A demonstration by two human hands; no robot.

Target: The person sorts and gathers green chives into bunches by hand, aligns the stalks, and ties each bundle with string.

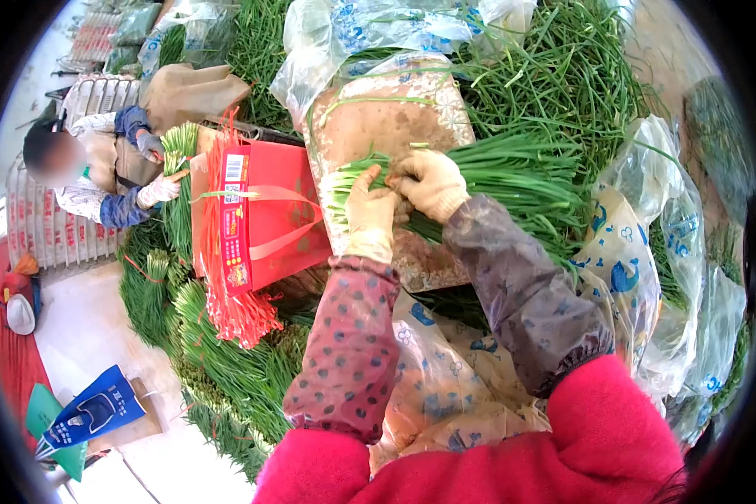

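Observation:
A bunch of garlic chives (521, 172) lies across a worn board (378, 126), pale stem ends to the left and green leaves fanning right. My left hand (371, 210), in a cream work glove, is closed on the bunch near the pale ends. Right beside it, my gloved right hand (430, 178) has its fingers bent round the stems, the fingertips of both hands almost meeting. Whatever sits between the fingertips is too small to make out. Left of the board stands a red box (286, 227) with red ties (227, 311) hanging over its side.
Loose chives (554, 67) are heaped behind the board, with printed plastic bags (638, 244) around them. Bundled chives (235, 361) are stacked at the lower left. A co-worker (101, 168) at the left holds a bunch in gloved hands.

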